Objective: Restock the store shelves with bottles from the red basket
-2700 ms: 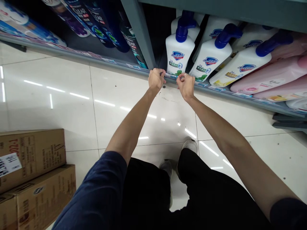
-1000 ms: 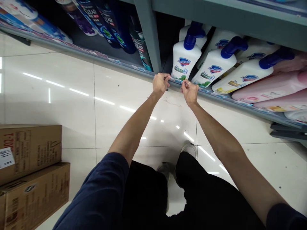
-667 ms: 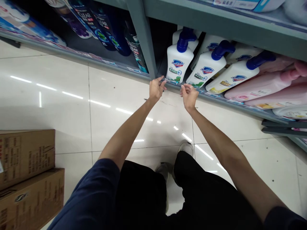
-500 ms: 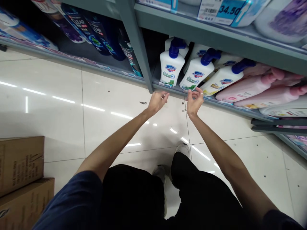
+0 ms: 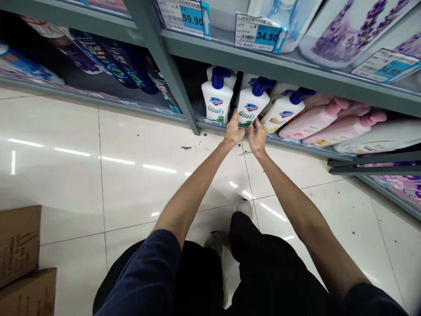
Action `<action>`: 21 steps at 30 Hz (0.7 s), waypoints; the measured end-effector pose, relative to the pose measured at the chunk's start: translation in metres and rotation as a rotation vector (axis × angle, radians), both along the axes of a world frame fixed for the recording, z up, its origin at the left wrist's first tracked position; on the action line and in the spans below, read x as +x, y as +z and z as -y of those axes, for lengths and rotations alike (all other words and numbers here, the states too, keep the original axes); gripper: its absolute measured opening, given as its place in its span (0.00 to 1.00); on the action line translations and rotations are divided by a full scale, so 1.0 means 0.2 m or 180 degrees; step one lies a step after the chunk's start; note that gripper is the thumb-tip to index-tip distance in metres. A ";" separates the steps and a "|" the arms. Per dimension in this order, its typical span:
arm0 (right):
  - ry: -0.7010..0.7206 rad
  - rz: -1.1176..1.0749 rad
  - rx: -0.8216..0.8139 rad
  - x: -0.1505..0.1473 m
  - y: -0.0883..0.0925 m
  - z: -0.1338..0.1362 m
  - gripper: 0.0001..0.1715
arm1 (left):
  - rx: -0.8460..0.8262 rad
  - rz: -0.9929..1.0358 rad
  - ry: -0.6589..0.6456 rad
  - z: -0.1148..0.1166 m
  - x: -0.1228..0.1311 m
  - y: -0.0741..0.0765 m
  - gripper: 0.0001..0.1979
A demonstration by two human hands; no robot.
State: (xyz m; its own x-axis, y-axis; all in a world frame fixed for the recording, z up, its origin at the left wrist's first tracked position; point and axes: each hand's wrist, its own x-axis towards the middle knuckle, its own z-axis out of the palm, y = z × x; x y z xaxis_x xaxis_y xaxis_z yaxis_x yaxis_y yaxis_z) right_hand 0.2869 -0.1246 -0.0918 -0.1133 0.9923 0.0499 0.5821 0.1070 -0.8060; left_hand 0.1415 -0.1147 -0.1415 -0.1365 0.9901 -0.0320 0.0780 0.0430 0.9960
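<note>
"Pale, shiny tiles (image 5: 131,193) run up to a store shelf (image 5: 210,126). Take the middle white bottle (image 5: 252,102) as our landmark: what lies nearest the camera?"

"Black trousers (image 5: 263,267) and dark blue sleeves (image 5: 148,267), well on this side of the bottle. Brown cardboard boxes (image 5: 19,245) sit far off to its left, also on this side."

"And the hands?"

"Both are at the bottle's foot. The left hand (image 5: 233,131) is at its lower left side, one finger pointing up along it. The right hand (image 5: 257,138), with a ring on one finger, is at its lower right."

"How does each grip look?"

"Partly curled, both of them. Whether either has hold of the bottle or the shelf's edge, I cannot tell."

"Where exactly is that bottle?"

"On the low shelf, blue pump up, between a white bottle with green on its label (image 5: 217,98) to its left and a yellow-marked one (image 5: 283,113) to its right. Pink bottles (image 5: 315,123) lie beyond that."

"Anything farther?"

"Dark blue bottles (image 5: 120,66) past a grey post (image 5: 161,52), well left of it, and price tags (image 5: 258,35) on the shelf above it."
</note>
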 end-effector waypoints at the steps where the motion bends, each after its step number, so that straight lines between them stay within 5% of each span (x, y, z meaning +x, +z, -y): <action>1: -0.0106 -0.0018 -0.0035 0.00 -0.01 0.01 0.40 | 0.0038 0.0041 -0.0003 0.00 -0.01 -0.03 0.51; 5: -0.0383 0.0006 -0.0068 -0.01 -0.02 0.03 0.37 | 0.0126 0.0103 0.0017 -0.04 -0.03 -0.08 0.50; 9: -0.0285 0.0021 -0.0047 0.01 0.00 0.04 0.34 | -0.0040 -0.0086 0.0177 0.00 0.01 -0.03 0.46; 12: -0.0385 -0.0107 0.0151 0.02 0.02 0.12 0.32 | -0.0139 -0.0196 0.0538 0.14 -0.03 0.06 0.31; 15: -0.0038 -0.0492 0.0106 -0.05 0.04 0.22 0.32 | 0.0114 -0.0296 0.1220 0.27 -0.21 0.11 0.17; 18: 0.0575 -0.0750 -0.0289 -0.21 0.05 0.25 0.32 | 0.0114 -0.0348 0.1695 0.25 -0.45 0.12 0.24; 21: 0.0508 -0.0524 -0.0559 -0.40 0.05 0.18 0.39 | -0.0036 -0.0151 0.1044 0.16 -0.61 0.11 0.39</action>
